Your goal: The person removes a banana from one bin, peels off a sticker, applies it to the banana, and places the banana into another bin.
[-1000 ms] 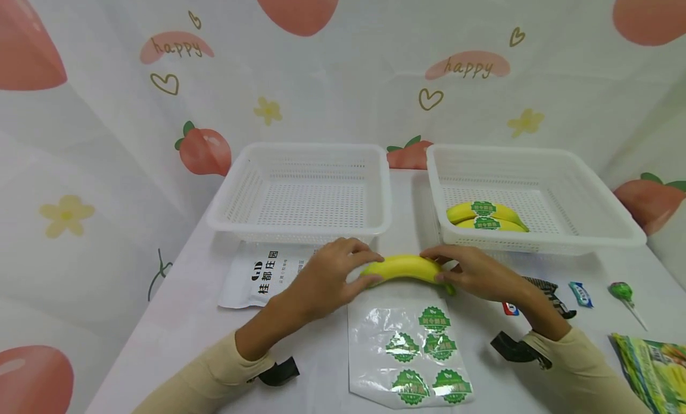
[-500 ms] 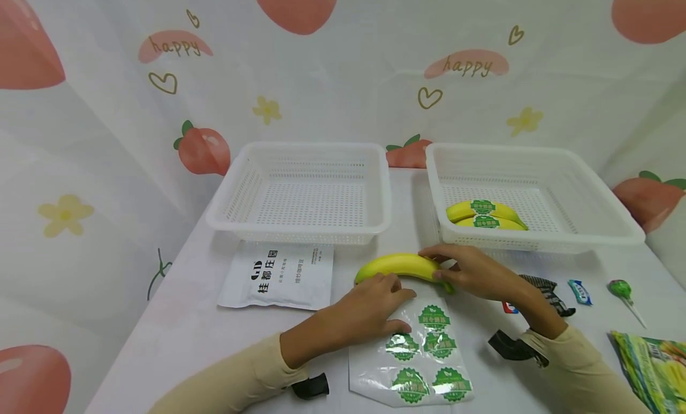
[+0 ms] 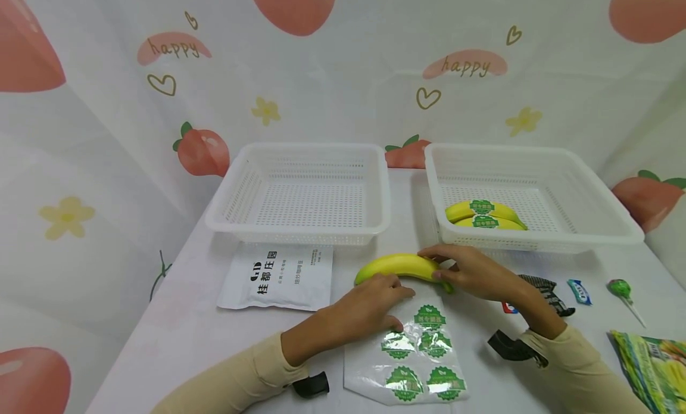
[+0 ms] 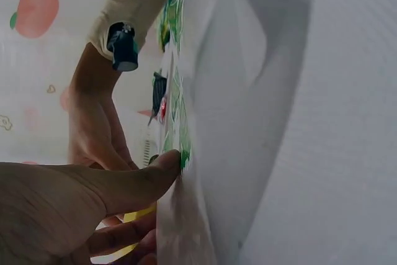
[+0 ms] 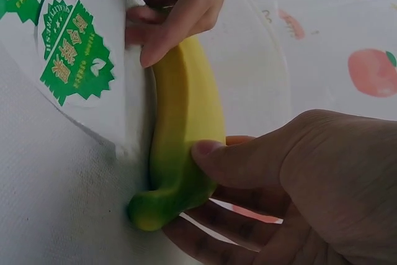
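A yellow banana (image 3: 399, 265) with a green stem lies just behind a glossy white sticker sheet (image 3: 367, 375) on the table. My right hand (image 3: 474, 274) grips the banana at its stem end; in the right wrist view its thumb rests on the near side with the fingers around the back. My left hand (image 3: 364, 310) lies over the upper left of the sheet, thumb and fingers apart and touching it. In the left wrist view, the thumb (image 4: 146, 181) meets a green sticker, and the sheet bulges up off the table. Several round green stickers (image 3: 443, 383) show on it.
Two white mesh baskets (image 3: 297, 230) stand at the back; the right basket (image 3: 536, 242) holds two bananas (image 3: 485, 214) with green stickers. A white pouch (image 3: 278, 277) lies at left. At right are wrapped candies (image 3: 579, 292), a lollipop (image 3: 620, 288) and a green-yellow packet (image 3: 654, 366).
My left hand has let go of the banana's left end and come down onto the sticker sheet. The sheet has since shifted slightly left. My right hand keeps its grip on the banana.
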A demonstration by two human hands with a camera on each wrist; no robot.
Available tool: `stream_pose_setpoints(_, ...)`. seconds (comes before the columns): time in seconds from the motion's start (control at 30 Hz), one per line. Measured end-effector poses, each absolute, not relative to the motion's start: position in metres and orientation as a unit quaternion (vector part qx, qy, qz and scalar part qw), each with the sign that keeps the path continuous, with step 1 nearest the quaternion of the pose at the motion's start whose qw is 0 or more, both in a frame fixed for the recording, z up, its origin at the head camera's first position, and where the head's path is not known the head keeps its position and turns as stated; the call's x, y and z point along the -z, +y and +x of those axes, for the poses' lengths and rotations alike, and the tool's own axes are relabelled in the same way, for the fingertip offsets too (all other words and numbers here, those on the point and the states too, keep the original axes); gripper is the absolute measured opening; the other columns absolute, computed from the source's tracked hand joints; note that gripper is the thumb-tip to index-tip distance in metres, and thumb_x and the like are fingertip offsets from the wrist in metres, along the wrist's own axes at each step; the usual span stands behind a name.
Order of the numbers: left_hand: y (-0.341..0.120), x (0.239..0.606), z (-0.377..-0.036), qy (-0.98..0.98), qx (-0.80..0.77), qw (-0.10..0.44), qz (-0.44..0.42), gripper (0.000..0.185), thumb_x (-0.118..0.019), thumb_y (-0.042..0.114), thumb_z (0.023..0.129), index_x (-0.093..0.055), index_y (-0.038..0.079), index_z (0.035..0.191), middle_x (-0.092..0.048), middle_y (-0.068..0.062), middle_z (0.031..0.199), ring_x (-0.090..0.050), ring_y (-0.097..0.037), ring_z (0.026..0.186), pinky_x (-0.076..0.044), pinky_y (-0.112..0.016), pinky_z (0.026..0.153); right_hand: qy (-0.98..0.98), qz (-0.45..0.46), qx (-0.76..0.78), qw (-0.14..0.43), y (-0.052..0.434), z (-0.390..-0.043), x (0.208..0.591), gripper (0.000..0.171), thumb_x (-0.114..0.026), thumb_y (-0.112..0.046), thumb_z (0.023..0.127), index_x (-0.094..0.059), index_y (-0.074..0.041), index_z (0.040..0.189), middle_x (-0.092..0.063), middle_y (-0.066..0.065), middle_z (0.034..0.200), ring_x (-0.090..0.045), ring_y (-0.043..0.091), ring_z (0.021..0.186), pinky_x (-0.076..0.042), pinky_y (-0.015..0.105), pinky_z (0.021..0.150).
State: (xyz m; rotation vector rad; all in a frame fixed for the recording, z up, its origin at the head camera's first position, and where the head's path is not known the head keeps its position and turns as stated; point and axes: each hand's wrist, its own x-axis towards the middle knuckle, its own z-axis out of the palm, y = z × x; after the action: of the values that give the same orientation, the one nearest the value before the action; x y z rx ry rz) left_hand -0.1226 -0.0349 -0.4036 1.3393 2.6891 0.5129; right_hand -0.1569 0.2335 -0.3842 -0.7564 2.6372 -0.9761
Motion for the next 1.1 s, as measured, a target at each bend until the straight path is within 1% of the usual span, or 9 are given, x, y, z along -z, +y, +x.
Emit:
stream_pose_setpoints(0.13,-0.033,0.404,-0.122,0.883,-0.163,0.039,0.438,0.057,-0.088,0.033,0.087,-0.07,0.015,0.138,-0.067,0.004,0.111,-0.054,-0.006,0.094,-0.043,-0.016,0.083,0.903,-0.26,0.325,0.109,0.234,-0.156,0.383,0.045,-0.074,-0.005,0.098,-0.064,-0.004,0.142,-0.07,0.012,0.135,-0.067,0.033,0.122,-0.06,0.043,0.094)
stream_pose_setpoints(0.23,-0.033,0.402,-0.122,0.881,-0.186,0.057,0.431,0.054,-0.088,0.027,0.088,-0.071,0.015,0.138,-0.065,0.005,0.107,-0.053,-0.003,0.09,-0.042,-0.013,0.079,0.903,-0.262,0.322,0.11,0.235,-0.156,0.382,0.045,-0.074,-0.006,0.098,-0.064,-0.005,0.142,-0.07,0.011,0.135,-0.067,0.032,0.122,-0.06,0.043,0.093)
stream_pose_setpoints(0.37,-0.037,0.397,-0.127,0.868,-0.256,0.127,0.407,0.051,-0.087,0.016,0.09,-0.071,0.013,0.138,-0.063,0.004,0.11,-0.059,-0.001,0.097,-0.047,-0.012,0.082,0.909,-0.267,0.308,0.085,0.235,-0.155,0.379,0.045,-0.077,-0.008,0.096,-0.066,-0.008,0.14,-0.07,0.008,0.136,-0.066,0.032,0.123,-0.058,0.05,0.098)
stream_pose_setpoints(0.5,-0.044,0.39,-0.139,0.831,-0.348,0.206,0.383,0.05,-0.085,0.01,0.09,-0.071,0.012,0.138,-0.068,0.001,0.123,-0.064,-0.004,0.108,-0.052,-0.018,0.091,0.908,-0.282,0.305,0.046,0.234,-0.152,0.373,0.044,-0.081,-0.011,0.094,-0.071,-0.017,0.136,-0.069,0.0,0.138,-0.063,0.029,0.129,-0.052,0.058,0.104)
stream_pose_setpoints(0.63,-0.052,0.385,-0.15,0.801,-0.406,0.259,0.355,0.051,-0.083,0.012,0.092,-0.069,0.016,0.141,-0.069,0.001,0.13,-0.064,-0.008,0.114,-0.053,-0.023,0.096,0.883,-0.311,0.348,0.053,0.234,-0.148,0.367,0.037,-0.082,-0.018,0.095,-0.074,-0.022,0.13,-0.07,-0.007,0.134,-0.065,0.02,0.123,-0.057,0.046,0.098)
stream_pose_setpoints(0.77,-0.058,0.381,-0.158,0.788,-0.435,0.295,0.321,0.052,-0.083,0.016,0.093,-0.068,0.019,0.142,-0.068,0.001,0.128,-0.065,-0.011,0.11,-0.055,-0.026,0.09,0.86,-0.325,0.384,0.084,0.234,-0.144,0.361,0.031,-0.082,-0.023,0.095,-0.076,-0.027,0.125,-0.071,-0.007,0.131,-0.064,0.012,0.117,-0.057,0.034,0.093)
stream_pose_setpoints(0.87,-0.06,0.381,-0.161,0.777,-0.457,0.322,0.289,0.052,-0.082,0.017,0.093,-0.068,0.022,0.143,-0.068,0.0,0.129,-0.066,-0.012,0.109,-0.056,-0.026,0.086,0.851,-0.327,0.398,0.104,0.234,-0.141,0.358,0.028,-0.08,-0.022,0.096,-0.077,-0.03,0.123,-0.071,-0.006,0.132,-0.063,0.009,0.119,-0.055,0.033,0.095)
stream_pose_setpoints(1.0,-0.06,0.381,-0.162,0.769,-0.469,0.341,0.269,0.05,-0.082,0.018,0.092,-0.07,0.025,0.141,-0.069,-0.001,0.13,-0.064,-0.013,0.113,-0.054,-0.027,0.089,0.841,-0.326,0.414,0.121,0.235,-0.139,0.356,0.027,-0.073,-0.017,0.101,-0.076,-0.026,0.126,-0.07,-0.006,0.133,-0.063,0.011,0.12,-0.055,0.037,0.098)
stream_pose_setpoints(1.1,-0.06,0.381,-0.162,0.765,-0.472,0.349,0.265,0.05,-0.082,0.017,0.092,-0.07,0.025,0.14,-0.068,-0.002,0.13,-0.066,-0.015,0.112,-0.055,-0.028,0.089,0.838,-0.326,0.418,0.126,0.236,-0.139,0.356,0.026,-0.07,-0.016,0.102,-0.075,-0.025,0.126,-0.069,-0.005,0.133,-0.063,0.011,0.121,-0.055,0.038,0.099)
